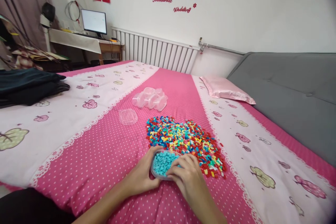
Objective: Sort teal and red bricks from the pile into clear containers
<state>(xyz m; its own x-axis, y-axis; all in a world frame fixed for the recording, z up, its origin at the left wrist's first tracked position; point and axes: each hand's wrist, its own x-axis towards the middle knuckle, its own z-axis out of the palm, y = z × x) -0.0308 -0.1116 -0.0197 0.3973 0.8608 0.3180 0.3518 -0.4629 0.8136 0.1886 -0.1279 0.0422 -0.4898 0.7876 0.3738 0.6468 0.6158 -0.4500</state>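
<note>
A small clear plastic container (153, 174), filled with light-blue toy bricks (163, 162), sits near the front of the bed. My left hand (144, 175) is wrapped round its left side, thumb at the near edge. My right hand (187, 171) is over the container's right side, fingers bent and fingertips down at the blue bricks and rim. Whether a brick is between those fingertips is hidden. Just beyond both hands spreads a large pile of mixed small toy bricks (183, 136), red, yellow, blue, green and white.
Farther back on the pink dotted bedspread (105, 150) lie a clear square lid (128, 117) and several clear containers (150, 98) grouped together. Dark folded clothes (28, 85) rest at the left. A pink pillow (227, 90) leans by the grey headboard (288, 87).
</note>
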